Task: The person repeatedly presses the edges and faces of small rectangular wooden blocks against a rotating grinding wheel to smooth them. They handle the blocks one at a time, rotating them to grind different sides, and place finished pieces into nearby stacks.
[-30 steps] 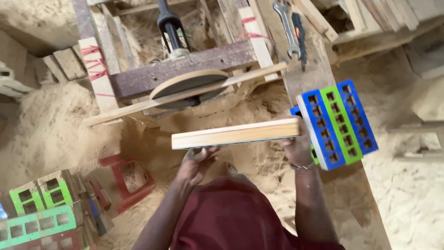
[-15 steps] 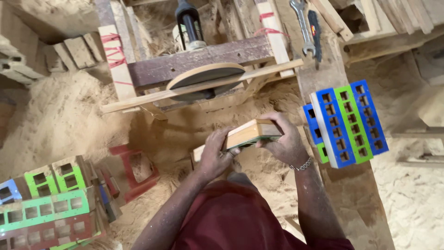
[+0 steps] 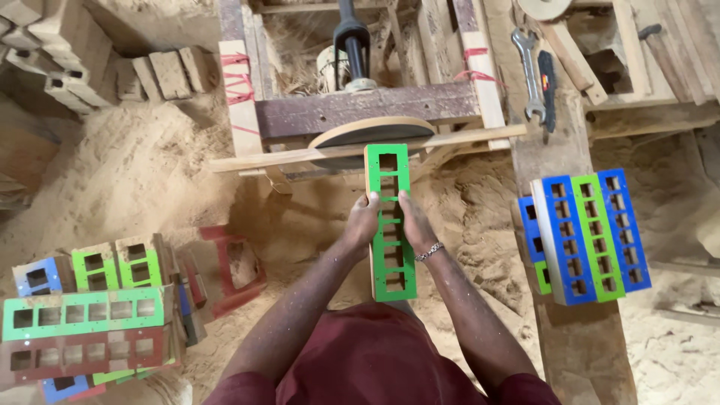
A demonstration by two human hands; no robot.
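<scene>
A long green wooden piece point(image 3: 390, 225) with several rectangular cutouts is held upright between both my hands, its far end close to the round sanding disc point(image 3: 371, 135). My left hand point(image 3: 363, 219) grips its left edge about halfway up. On the opposite edge sits my right hand point(image 3: 415, 222), a bracelet on its wrist. The green face points up at the camera.
Blue and green cutout pieces point(image 3: 585, 236) are stacked on a wooden plank at the right. More green, blue and red pieces point(image 3: 86, 315) are piled at the lower left. A spanner point(image 3: 529, 71) lies on the wooden frame. Sawdust covers the ground; a red stool point(image 3: 225, 270) is half buried.
The wooden piece was held flat and sideways with its edge showing; it has been turned lengthwise, green face up, and moved toward the disc. Both hands shifted to its sides.
</scene>
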